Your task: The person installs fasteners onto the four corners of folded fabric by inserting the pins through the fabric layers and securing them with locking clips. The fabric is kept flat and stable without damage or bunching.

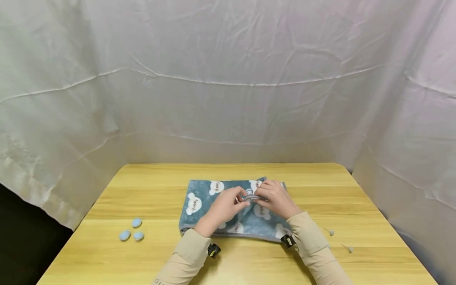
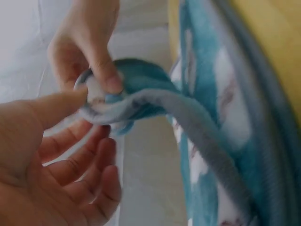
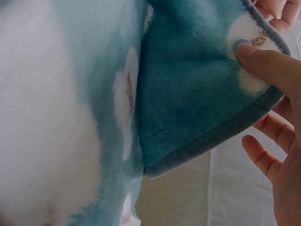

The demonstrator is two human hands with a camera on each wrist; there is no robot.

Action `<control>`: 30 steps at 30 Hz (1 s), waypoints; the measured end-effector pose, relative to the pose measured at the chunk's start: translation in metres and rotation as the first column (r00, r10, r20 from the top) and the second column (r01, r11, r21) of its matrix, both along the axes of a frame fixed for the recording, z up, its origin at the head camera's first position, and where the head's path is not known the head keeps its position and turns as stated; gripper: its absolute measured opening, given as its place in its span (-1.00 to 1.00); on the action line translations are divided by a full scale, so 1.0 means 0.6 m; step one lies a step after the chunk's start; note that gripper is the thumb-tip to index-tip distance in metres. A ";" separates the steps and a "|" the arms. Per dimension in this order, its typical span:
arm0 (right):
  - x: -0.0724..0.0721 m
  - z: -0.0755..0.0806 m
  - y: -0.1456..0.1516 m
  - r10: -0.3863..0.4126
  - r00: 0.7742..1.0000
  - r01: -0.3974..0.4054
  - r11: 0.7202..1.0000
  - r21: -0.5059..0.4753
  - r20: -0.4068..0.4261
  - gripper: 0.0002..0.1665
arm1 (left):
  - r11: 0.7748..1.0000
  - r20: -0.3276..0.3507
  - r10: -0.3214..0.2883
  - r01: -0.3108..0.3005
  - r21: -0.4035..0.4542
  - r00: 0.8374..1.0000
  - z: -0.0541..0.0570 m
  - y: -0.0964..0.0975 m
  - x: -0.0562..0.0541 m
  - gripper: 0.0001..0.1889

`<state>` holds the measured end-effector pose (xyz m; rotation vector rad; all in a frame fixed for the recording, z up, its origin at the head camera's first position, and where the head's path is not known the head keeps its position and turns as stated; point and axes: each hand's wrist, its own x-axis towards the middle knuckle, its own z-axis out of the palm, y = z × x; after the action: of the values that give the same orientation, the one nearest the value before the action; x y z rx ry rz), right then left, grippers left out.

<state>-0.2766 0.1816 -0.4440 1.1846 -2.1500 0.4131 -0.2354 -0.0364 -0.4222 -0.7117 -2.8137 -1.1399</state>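
Observation:
A folded teal fleece blanket (image 1: 210, 202) with white bear-head prints and grey edging lies on the table, one edge raised between both hands. My left hand (image 1: 226, 204) pinches that grey edge between thumb and fingers. From the other side, my right hand (image 1: 276, 198) grips the same raised part. Its thumb presses a small blue round piece (image 3: 241, 42) against the cloth, mostly covered by the thumb. Beneath the edge, by the left fingertips, another bit of blue (image 2: 124, 127) shows; its shape is partly hidden.
Three light-blue oval caps (image 1: 137, 222) lie on the table (image 1: 107, 261) at the left. Small pins (image 1: 331, 232) with rounded pale heads lie to the right, near the right sleeve (image 1: 313, 241). A pale cloth curtain (image 1: 228, 118) surrounds the table's back and sides.

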 end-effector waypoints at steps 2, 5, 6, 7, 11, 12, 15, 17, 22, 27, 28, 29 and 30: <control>0.002 0.001 0.001 -0.012 1.000 0.011 1.000 0.009 0.025 -0.75 | 1.000 -0.031 0.005 -0.006 -0.012 1.000 -0.003 0.005 0.001 -0.87; 0.005 0.000 0.002 -0.044 0.996 0.042 0.999 0.024 0.072 -0.77 | 1.000 -0.018 0.005 -0.005 0.003 1.000 -0.009 0.006 -0.001 -0.94; 0.005 -0.001 0.002 -0.060 0.995 0.058 0.998 0.029 0.083 -0.78 | 1.000 -0.001 0.001 -0.001 0.019 1.000 -0.010 0.004 -0.004 -0.94; 0.006 -0.001 0.002 -0.080 0.993 0.077 0.997 0.029 0.089 -0.76 | 0.999 0.021 -0.002 0.001 0.039 1.000 -0.011 0.002 -0.007 -0.95; 0.010 0.006 0.014 -0.131 0.986 0.132 0.991 -0.007 0.105 -0.64 | 0.990 0.142 -0.017 -0.004 0.143 0.990 -0.015 -0.015 -0.029 -0.94; 0.011 0.010 0.020 -0.141 0.984 0.144 0.989 -0.021 0.105 -0.61 | 0.985 0.174 -0.015 -0.015 0.170 0.985 -0.016 -0.020 -0.036 -0.93; 0.021 0.028 0.051 -0.167 0.980 0.173 0.983 -0.055 0.104 -0.54 | 0.969 0.266 -0.007 -0.059 0.239 0.964 -0.021 -0.035 -0.056 -0.90; 0.030 0.039 0.078 -0.198 0.975 0.204 0.977 -0.063 0.097 -0.55 | 0.960 0.317 0.011 -0.099 0.261 0.948 -0.027 -0.045 -0.069 -0.88; 0.063 0.052 0.153 -0.306 0.947 0.311 0.950 -0.033 0.098 -0.64 | 0.954 0.386 0.085 -0.186 0.233 0.919 -0.049 -0.061 -0.089 -0.87; 0.099 0.053 0.223 -0.390 0.900 0.388 0.920 0.053 0.193 -0.69 | 0.954 0.418 0.114 -0.217 0.208 0.901 -0.067 -0.066 -0.096 -0.83; 0.104 0.054 0.236 -0.399 0.887 0.393 0.916 0.076 0.233 -0.69 | 0.951 0.424 0.116 -0.224 0.214 0.898 -0.068 -0.066 -0.096 -0.80; 0.109 0.054 0.248 -0.410 0.869 0.397 0.912 0.101 0.277 -0.70 | 0.947 0.425 0.119 -0.232 0.224 0.897 -0.068 -0.065 -0.097 -0.77; 0.113 0.053 0.261 -0.413 0.853 0.395 0.910 0.124 0.318 -0.70 | 0.941 0.425 0.122 -0.240 0.237 0.897 -0.066 -0.065 -0.096 -0.74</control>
<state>-0.2088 0.3382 -0.4120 0.6852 -2.6459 0.3911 -0.2931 -0.0752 -0.4620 -0.1955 -2.8400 -1.7808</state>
